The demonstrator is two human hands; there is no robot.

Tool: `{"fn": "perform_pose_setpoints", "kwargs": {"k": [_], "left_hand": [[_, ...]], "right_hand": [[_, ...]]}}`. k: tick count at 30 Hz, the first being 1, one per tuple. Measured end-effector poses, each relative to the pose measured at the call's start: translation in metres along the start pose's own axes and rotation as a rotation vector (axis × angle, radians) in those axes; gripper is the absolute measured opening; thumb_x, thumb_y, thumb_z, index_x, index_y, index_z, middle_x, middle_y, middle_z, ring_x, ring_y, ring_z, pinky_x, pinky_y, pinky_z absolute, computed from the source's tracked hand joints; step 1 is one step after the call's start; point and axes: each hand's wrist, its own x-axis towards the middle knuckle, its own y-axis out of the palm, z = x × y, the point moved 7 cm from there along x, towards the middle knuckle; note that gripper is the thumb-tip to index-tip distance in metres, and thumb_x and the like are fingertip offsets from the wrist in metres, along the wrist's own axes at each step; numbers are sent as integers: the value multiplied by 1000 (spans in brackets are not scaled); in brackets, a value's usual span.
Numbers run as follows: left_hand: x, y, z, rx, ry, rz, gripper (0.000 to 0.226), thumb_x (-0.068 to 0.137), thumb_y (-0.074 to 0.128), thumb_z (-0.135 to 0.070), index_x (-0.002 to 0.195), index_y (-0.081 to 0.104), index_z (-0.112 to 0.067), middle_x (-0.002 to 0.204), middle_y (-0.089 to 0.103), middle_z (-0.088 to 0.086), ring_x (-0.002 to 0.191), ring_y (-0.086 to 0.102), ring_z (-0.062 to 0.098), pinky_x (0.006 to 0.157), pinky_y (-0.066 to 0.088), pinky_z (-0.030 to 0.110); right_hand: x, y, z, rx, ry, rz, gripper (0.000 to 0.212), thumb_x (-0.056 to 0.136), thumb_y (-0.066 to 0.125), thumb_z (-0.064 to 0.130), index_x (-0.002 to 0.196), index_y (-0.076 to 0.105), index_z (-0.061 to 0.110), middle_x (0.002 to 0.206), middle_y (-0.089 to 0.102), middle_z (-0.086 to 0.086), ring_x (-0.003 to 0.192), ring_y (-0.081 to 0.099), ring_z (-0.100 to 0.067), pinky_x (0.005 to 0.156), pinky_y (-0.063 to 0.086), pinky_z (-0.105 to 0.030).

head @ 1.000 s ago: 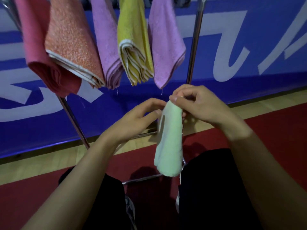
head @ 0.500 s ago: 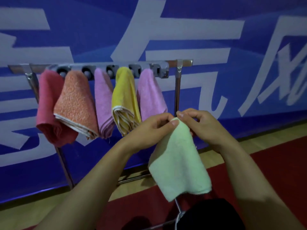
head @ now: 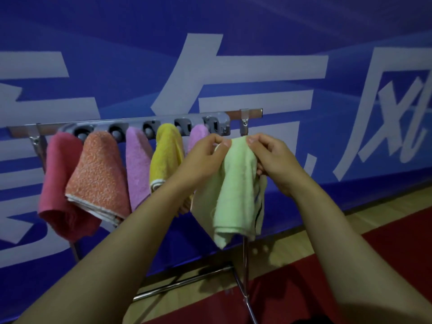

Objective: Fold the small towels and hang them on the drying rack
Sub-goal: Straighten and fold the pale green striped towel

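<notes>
Hands (head: 236,157) pinch green towel (head: 236,192) between them, beside rack (head: 149,123).

Drying rack (head: 244,113) stands before banner wall (head: 304,31). Five folded towels (head: 98,174) hang side by side from clip bar (head: 149,123), left to middle. My left hand (head: 205,155) and right hand (head: 273,157) pinch sixth towel (head: 236,190) just below bar's right end. Rack's right post (head: 245,265) behind sixth towel.
</notes>
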Motion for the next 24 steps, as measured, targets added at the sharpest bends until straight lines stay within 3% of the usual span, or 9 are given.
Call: {"fn": "perform_pose_setpoints", "kwargs": {"k": [2,5,7,10,13,15,18,21,24], "left_hand": [[17,-8,-5,116,29,-96,26,108,51,-39,106,65,-17,75,58,-5,64,51,6,53,34,15],[43,-13,-9,251,38,-191,29,107,51,-35,113,65,-9,103,70,8,96,64,22,78,46,31],[59,-13,-10,316,7,-206,31,108,48,-33,117,62,-7,115,69,14,107,63,32,86,49,41],[82,-9,-9,430,-8,-203,21,107,45,-26,110,53,-7,108,65,17,98,62,38,76,48,44],[98,-5,-8,519,-40,-205,5,104,41,-14,107,45,-12,107,62,16,89,60,36,69,42,41],[103,-1,-10,570,-58,-203,15,103,39,-6,117,45,-9,113,62,20,89,58,36,70,41,42],[109,4,-11,662,-86,-174,31,102,38,0,133,40,-1,125,60,24,108,61,41,76,38,41],[113,8,-7,760,-102,-103,36,103,43,-2,139,38,-2,129,60,23,117,60,40,78,38,40],[118,13,-3,802,-129,-38,42,102,48,0,142,38,-4,132,60,21,121,60,39,88,47,44]], "right_hand": [[25,4,2,36,14,-26,28,106,52,31,103,69,9,59,54,11,51,48,-4,52,43,-27],[56,8,1,55,46,-56,27,105,54,32,102,70,10,62,59,7,54,52,-8,56,45,-30],[74,7,-4,29,70,-82,28,103,56,35,101,72,12,75,65,-2,67,59,-16,64,49,-36],[98,2,-12,-28,82,-136,26,101,58,37,93,73,18,76,68,-2,72,62,-19,70,53,-40],[118,0,-19,-159,91,-175,29,100,58,39,91,73,16,71,65,4,68,59,-14,67,52,-33],[128,0,-24,-221,87,-171,30,98,58,41,85,71,16,70,63,4,67,57,-15,66,49,-33],[139,0,-32,-345,80,-159,32,97,58,42,75,66,21,67,61,8,65,56,-14,64,46,-31],[137,7,-48,-358,128,-104,38,96,59,45,76,65,13,65,58,3,61,49,-15,60,40,-31],[129,13,-63,-326,153,-56,43,101,56,43,70,64,15,54,51,10,53,42,-11,57,35,-29]]}}
